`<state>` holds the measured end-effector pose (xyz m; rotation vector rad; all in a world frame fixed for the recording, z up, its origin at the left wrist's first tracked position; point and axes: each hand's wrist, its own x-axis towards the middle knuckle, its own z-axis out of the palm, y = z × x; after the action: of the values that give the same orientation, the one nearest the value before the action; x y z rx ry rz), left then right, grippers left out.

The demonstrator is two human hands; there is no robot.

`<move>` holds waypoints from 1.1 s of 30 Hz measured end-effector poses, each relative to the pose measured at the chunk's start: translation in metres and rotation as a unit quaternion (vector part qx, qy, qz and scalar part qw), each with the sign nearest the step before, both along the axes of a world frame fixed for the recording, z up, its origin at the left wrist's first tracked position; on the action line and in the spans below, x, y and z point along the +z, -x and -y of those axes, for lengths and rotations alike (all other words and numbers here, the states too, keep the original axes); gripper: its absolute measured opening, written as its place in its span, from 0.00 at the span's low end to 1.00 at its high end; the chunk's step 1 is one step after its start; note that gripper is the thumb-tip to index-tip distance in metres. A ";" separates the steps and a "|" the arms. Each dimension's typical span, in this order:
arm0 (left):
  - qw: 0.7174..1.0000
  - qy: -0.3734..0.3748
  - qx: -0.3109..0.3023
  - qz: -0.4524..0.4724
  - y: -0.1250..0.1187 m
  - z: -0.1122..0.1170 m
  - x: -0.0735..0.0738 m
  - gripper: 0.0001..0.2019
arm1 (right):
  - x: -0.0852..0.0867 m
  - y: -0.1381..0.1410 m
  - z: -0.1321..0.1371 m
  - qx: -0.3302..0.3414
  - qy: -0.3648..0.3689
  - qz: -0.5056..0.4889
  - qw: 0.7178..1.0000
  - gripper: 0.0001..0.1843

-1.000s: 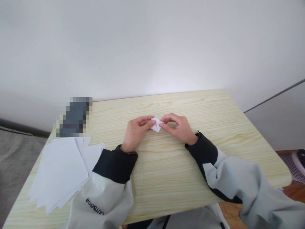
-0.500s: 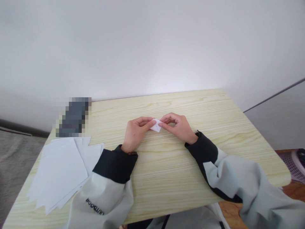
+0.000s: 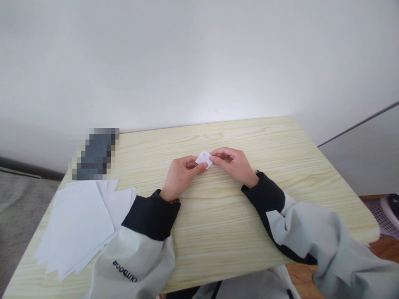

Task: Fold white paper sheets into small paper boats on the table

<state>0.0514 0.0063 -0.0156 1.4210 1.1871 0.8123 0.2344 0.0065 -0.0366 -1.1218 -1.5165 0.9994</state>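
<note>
Both hands hold a small piece of folded white paper (image 3: pixel 204 158) above the middle of the table. My left hand (image 3: pixel 183 174) pinches its lower left part, with the thumb across the front. At the paper's right edge, the thumb and fingertips of my right hand (image 3: pixel 234 164) are closed on it. Fold lines show on the face toward me; the back of the paper is hidden.
A fanned stack of white paper sheets (image 3: pixel 81 224) lies at the left of the wood-grain table (image 3: pixel 215 232). Behind it is a dark, pixelated object (image 3: pixel 96 153). A white wall (image 3: pixel 199 62) borders the far edge. A pinkish mesh basket (image 3: pixel 378 216) stands beyond the right edge.
The paper has turned slightly and its upper part now shows more. My left thumb has moved down and right across it. My right hand has stayed nearly in place.
</note>
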 end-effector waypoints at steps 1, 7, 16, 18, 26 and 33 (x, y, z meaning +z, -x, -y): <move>1.000 0.001 -0.002 -0.002 0.000 0.000 0.000 0.16 | 0.000 0.000 0.000 0.000 -0.002 0.004 1.000 0.08; 1.000 -0.004 -0.017 -0.017 0.001 0.000 0.001 0.16 | -0.001 -0.001 -0.001 0.005 -0.003 0.011 1.000 0.07; 0.999 -0.021 -0.029 -0.034 -0.001 0.002 0.004 0.16 | -0.001 -0.001 0.000 0.018 -0.015 0.025 0.999 0.08; 0.998 -0.023 -0.027 -0.044 -0.001 0.002 0.004 0.16 | -0.001 -0.001 0.000 0.021 -0.016 0.027 0.999 0.08; 0.998 -0.037 -0.003 0.045 -0.002 0.001 -0.003 0.19 | 0.000 -0.001 0.000 0.011 -0.011 0.002 1.000 0.09; 0.995 -0.090 0.021 0.040 -0.002 0.000 -0.005 0.14 | 0.002 -0.001 0.001 0.033 -0.036 0.051 0.998 0.09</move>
<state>0.0529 0.0065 -0.0202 1.4989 1.1066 1.0179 0.2355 0.0052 -0.0346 -1.0920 -1.6671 0.9359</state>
